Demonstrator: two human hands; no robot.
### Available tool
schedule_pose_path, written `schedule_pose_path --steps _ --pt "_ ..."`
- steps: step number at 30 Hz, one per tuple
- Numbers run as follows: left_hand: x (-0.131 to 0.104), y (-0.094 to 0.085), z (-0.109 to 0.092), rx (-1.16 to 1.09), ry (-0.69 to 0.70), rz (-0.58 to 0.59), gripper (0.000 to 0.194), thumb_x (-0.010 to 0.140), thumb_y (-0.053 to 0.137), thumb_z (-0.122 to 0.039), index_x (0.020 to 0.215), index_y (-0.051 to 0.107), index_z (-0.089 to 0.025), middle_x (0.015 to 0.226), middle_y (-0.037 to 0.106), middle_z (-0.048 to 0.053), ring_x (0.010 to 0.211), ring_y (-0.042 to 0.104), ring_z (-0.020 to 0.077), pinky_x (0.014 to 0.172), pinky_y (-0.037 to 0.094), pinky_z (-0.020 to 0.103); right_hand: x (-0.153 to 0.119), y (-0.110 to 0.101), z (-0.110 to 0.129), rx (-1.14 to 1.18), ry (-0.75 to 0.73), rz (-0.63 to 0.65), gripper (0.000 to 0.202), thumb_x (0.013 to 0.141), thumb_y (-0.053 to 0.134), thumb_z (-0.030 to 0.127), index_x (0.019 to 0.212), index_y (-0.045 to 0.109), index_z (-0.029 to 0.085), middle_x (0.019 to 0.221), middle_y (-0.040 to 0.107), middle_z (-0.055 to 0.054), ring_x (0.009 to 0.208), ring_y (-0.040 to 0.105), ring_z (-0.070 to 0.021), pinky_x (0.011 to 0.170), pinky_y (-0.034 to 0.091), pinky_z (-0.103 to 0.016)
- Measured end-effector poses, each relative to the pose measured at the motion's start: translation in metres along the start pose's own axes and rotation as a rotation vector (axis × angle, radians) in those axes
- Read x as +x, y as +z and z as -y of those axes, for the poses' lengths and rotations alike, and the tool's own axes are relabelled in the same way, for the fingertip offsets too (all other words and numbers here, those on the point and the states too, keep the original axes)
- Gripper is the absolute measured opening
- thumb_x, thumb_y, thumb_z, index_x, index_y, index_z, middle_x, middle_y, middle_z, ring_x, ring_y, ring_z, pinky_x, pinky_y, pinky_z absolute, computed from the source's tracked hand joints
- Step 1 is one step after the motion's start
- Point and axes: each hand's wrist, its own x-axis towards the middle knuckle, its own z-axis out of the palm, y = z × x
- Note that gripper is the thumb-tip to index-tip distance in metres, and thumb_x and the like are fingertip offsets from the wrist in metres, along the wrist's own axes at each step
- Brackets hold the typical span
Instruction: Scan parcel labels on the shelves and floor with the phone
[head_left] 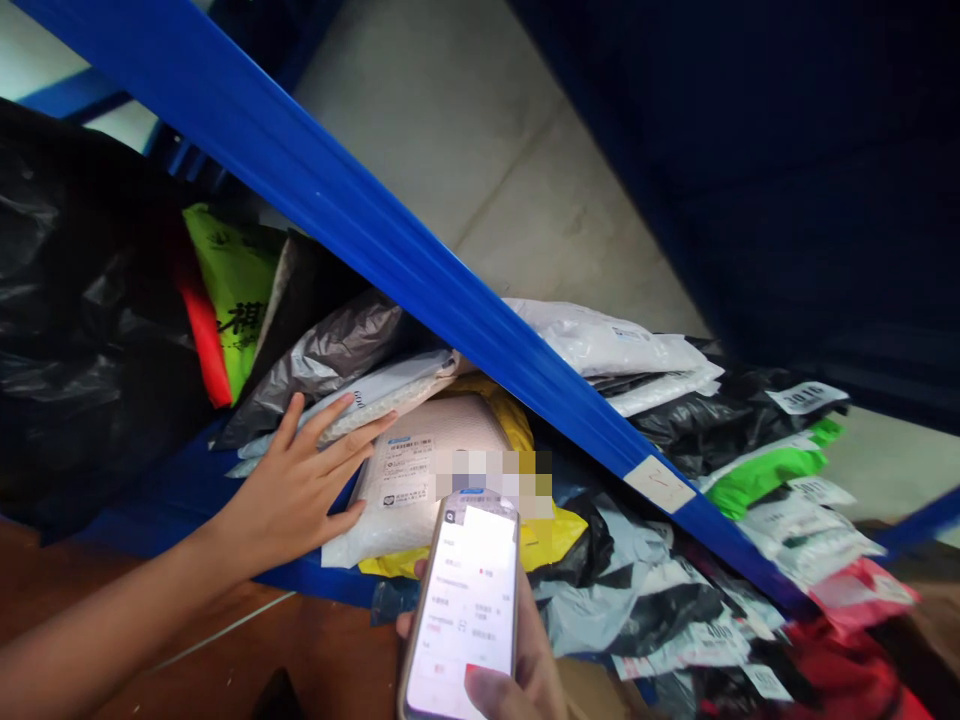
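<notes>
My left hand (304,485) has its fingers spread over the parcels at the shelf's front. Its fingertips rest along a thin white mailer (390,385) and the edge of a pale bubble mailer (442,430) with a printed label. A smartphone (461,600) with a lit screen is gripped in my right hand (536,650), in front of that mailer. The thumb lies on the lower part of the screen. Beneath the bubble mailer a yellow bag (566,535) sticks out. A grey plastic parcel (322,350) leans above the white mailer.
A blue metal shelf beam (360,210) crosses the view diagonally. A green bag (236,290) and a large black bag (82,300) stand at left. White parcels (592,335), a black parcel (720,410) and grey parcels (622,580) are piled at right. Reddish-brown floor (217,640) shows below.
</notes>
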Motion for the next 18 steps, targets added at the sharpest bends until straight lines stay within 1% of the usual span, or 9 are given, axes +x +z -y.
schedule_pose_path --steps 2,3,6,9,10,12,14,18 --pt "0.0000 0.0004 0.0001 -0.005 -0.010 -0.014 0.035 0.088 0.055 -0.046 0.106 0.068 -0.020 0.142 0.055 -0.005 0.142 0.033 0.0315 0.124 0.000 0.052 -0.0009 0.0044 0.0014 -0.006 0.004 -0.012 0.113 0.058 0.082 0.043 0.149 0.018 0.020 0.120 0.071 -0.018 0.089 0.074 -0.0339 0.059 0.060 -0.039" --pt "0.0000 0.0012 0.0005 -0.009 -0.007 -0.028 0.035 0.089 0.053 -0.047 0.106 0.068 -0.020 0.141 0.055 -0.004 0.142 0.033 0.0316 0.124 0.000 0.052 -0.0012 0.0067 0.0026 0.001 0.006 -0.010 0.116 0.057 0.081 0.042 0.149 0.014 0.020 0.120 0.071 -0.018 0.088 0.074 -0.0333 0.056 0.059 -0.037" --pt "-0.0003 0.0048 0.0021 -0.028 0.005 -0.055 0.035 0.089 0.052 -0.047 0.106 0.068 -0.020 0.141 0.056 -0.002 0.143 0.032 0.0329 0.124 0.001 0.054 -0.0020 0.0114 0.0068 0.051 0.038 0.027 0.116 0.060 0.080 0.039 0.150 0.009 0.019 0.119 0.071 -0.019 0.086 0.075 -0.0325 0.047 0.058 -0.031" --pt "-0.0009 0.0068 0.0031 -0.033 0.006 -0.037 0.035 0.088 0.054 -0.046 0.106 0.069 -0.020 0.143 0.054 0.000 0.143 0.030 0.0355 0.124 0.001 0.057 -0.0024 0.0113 0.0086 0.083 0.074 0.064 0.117 0.064 0.080 0.035 0.150 0.003 0.020 0.120 0.070 -0.019 0.072 0.075 -0.0256 0.047 0.057 -0.028" --pt "-0.0011 0.0068 0.0031 -0.032 0.007 -0.033 0.035 0.088 0.053 -0.046 0.105 0.069 -0.019 0.143 0.054 0.000 0.144 0.029 0.0360 0.124 0.002 0.058 -0.0024 0.0105 0.0086 0.088 0.079 0.069 0.118 0.064 0.080 0.034 0.151 0.001 0.021 0.122 0.069 -0.019 0.071 0.075 -0.0243 0.047 0.057 -0.028" --pt "-0.0010 0.0063 0.0029 -0.026 0.005 -0.025 0.035 0.089 0.052 -0.045 0.105 0.069 -0.019 0.143 0.054 0.000 0.144 0.029 0.0363 0.123 0.002 0.059 -0.0023 0.0091 0.0082 0.095 0.078 0.075 0.119 0.065 0.081 0.034 0.152 0.000 0.024 0.125 0.068 -0.018 0.075 0.075 -0.0256 0.047 0.057 -0.028" --pt "-0.0005 0.0054 0.0025 -0.024 0.003 -0.023 0.035 0.090 0.050 -0.045 0.104 0.069 -0.019 0.144 0.053 -0.001 0.143 0.030 0.0363 0.124 0.002 0.058 -0.0021 0.0087 0.0083 0.106 0.069 0.085 0.117 0.066 0.081 0.033 0.152 0.001 0.025 0.125 0.068 -0.017 0.084 0.075 -0.0289 0.048 0.058 -0.028" --pt "0.0000 0.0046 0.0024 -0.029 -0.003 -0.016 0.035 0.090 0.050 -0.045 0.103 0.069 -0.019 0.146 0.050 -0.003 0.143 0.031 0.0359 0.124 0.002 0.057 -0.0018 0.0101 0.0097 0.140 0.053 0.089 0.118 0.067 0.081 0.031 0.152 -0.001 0.026 0.126 0.068 -0.017 0.099 0.072 -0.0336 0.048 0.059 -0.027"
